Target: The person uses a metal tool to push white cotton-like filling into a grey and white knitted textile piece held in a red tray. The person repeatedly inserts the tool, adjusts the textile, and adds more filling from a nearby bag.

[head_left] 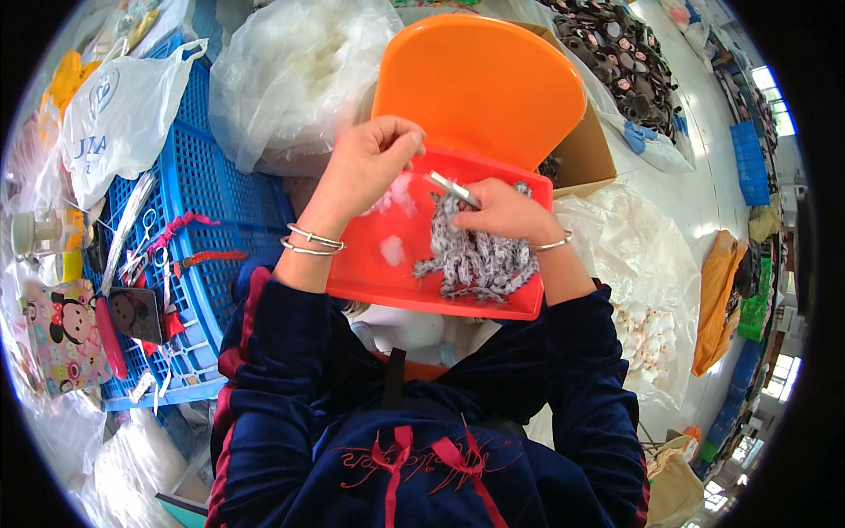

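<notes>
Over the left part of a red tray (361, 273) on my lap, my left hand (374, 163) is raised, with thumb and fingers pinched together; what they hold, if anything, is too small to make out. My right hand (509, 213) is closed round a slim silver metal tool (454, 189), its tip pointing up and left toward my left hand. Below that hand lies a pile of grey-and-white fuzzy pieces (475, 264) in the tray. Tufts of white stuffing (393, 250) rest to the left of the pile.
Beyond the tray rises an orange plastic chair back (480, 88) before a cardboard box (581, 154). At left, blue crates (207, 185) carry scissors (141, 238) and a phone (136, 314). Clear bags stand around: stuffing (304, 79), white pieces (647, 343), dark plush parts (616, 53).
</notes>
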Available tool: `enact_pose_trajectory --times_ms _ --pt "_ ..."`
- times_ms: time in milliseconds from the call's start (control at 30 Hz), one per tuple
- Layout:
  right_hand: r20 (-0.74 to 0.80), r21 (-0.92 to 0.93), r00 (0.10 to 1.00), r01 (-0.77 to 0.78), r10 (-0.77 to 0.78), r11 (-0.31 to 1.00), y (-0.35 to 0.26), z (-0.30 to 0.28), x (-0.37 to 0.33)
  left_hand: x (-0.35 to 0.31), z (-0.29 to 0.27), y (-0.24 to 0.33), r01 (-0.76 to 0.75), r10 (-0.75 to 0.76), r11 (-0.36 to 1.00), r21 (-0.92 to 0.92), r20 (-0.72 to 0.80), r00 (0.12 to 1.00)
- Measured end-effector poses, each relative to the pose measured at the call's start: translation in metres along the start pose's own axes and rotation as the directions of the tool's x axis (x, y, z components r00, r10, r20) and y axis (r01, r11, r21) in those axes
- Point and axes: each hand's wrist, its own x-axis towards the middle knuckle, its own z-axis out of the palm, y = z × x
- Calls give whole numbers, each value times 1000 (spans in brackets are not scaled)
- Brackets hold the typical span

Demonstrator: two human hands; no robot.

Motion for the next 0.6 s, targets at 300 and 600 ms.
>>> enact_pose_trajectory --times_ms 300,600 --pt "-160 421 981 167 -108 892 -27 -15 -27 -17 45 -1 159 -212 976 148 492 844" --pt "-244 736 967 137 71 663 -14 -9 -20 -12 41 -4 261 -104 903 -342 416 903"
